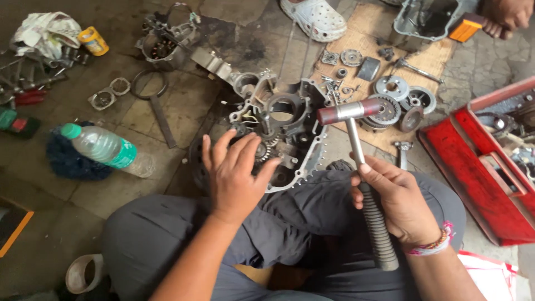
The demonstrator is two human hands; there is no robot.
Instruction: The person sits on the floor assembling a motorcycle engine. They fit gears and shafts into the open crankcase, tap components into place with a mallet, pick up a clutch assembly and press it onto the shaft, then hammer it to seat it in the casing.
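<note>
Seated on the workshop floor [167,120], I steady an engine casing [281,131] at twelve o'clock from my knees. My left hand [237,173] lies fingers spread on its near edge, gripping nothing. My right hand [398,198] is closed round the ribbed grip of a hammer [356,150], whose head hovers just above the casing's right side. At nine o'clock a plastic water bottle [103,146] with a green cap lies on a blue cloth. At one o'clock gears [387,108] and small metal parts rest on a sheet of cardboard [368,44]. A red toolbox [490,167] stands open at three o'clock. Another person's white clog [313,18] and hand [507,15] show along the top edge, well apart from mine.
</note>
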